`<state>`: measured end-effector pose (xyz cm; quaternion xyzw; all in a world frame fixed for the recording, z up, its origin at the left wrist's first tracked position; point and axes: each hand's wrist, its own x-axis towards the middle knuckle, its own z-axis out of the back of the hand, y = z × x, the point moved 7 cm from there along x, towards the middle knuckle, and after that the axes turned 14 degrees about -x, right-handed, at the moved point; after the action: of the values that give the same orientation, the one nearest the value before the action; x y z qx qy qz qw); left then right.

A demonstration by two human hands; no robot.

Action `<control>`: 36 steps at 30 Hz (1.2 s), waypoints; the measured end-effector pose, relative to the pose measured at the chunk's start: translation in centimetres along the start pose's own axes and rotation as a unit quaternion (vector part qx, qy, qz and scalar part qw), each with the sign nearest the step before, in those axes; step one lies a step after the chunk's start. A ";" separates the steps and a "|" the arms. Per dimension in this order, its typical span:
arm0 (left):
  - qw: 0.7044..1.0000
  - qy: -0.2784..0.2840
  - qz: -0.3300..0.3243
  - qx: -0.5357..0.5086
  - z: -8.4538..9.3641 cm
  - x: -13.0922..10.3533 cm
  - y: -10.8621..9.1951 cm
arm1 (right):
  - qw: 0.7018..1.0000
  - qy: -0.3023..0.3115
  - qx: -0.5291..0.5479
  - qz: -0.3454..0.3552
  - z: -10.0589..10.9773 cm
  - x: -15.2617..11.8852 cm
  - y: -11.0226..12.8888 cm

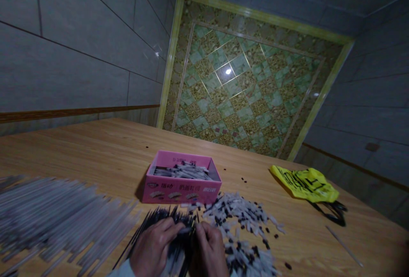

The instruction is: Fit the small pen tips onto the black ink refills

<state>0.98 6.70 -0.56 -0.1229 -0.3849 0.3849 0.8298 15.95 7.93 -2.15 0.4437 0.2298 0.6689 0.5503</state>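
My left hand [156, 243] is closed in a pinch over a pile of thin black sticks [166, 213] that look like pen refills. A small greyish piece shows at its fingertips, too blurred to name. Close beside it, my right hand [211, 245] pinches a thin dark stick whose tip points up between thumb and finger. Just beyond my hands stands a pink cardboard box [182, 191], filled with pale sticks with black ends [185, 170]. To the right lies a heap of small whitish and black pieces [239, 213], perhaps pen caps and plugs.
Many long translucent tubes [57, 217] cover the table's left side. A yellow bag with black lettering [303, 182] and black straps lies at the right. Near it rests one thin rod [345, 246]. Small black bits dot the wooden table [118, 153]; tiled walls [96, 55] rise behind.
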 end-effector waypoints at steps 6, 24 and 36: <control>1.000 -0.008 -0.003 -0.004 0.0 -0.2 -0.1 | 0.999 -0.021 0.013 0.028 0.4 0.0 0.1; 1.000 -0.018 -0.014 -0.013 0.2 0.0 -0.2 | 0.999 -0.023 0.034 -0.023 1.3 0.6 -0.4; 0.998 -0.044 -0.033 -0.035 0.9 -0.1 -0.7 | 0.992 -0.010 -0.126 0.019 1.6 0.8 0.6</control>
<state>0.71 6.08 0.32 -0.1222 -0.4383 0.3490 0.8193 17.02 8.19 -0.63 0.3815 0.1302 0.6985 0.5913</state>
